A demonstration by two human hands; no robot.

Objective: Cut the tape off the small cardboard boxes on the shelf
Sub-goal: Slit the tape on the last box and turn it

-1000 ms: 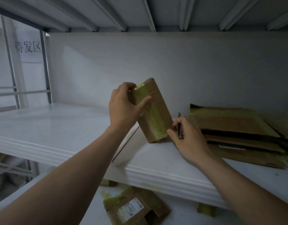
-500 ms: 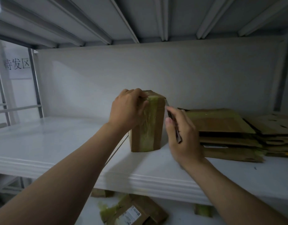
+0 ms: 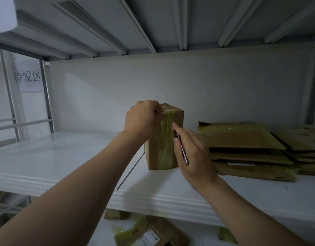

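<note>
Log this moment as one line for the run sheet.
box: upright on shelf | left hand: grips box top | right hand: holds cutter, tip at tape | stage: cutting tape

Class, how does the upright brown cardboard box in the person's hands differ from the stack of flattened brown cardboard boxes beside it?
The upright brown cardboard box stands on end, closed; the stack of flattened brown cardboard boxes lies flat. The left hand grips the upright box's top and the right hand holds a thin cutter to its tape; the stack is untouched. Both carry yellow-green tape and rest on the white shelf.
</note>
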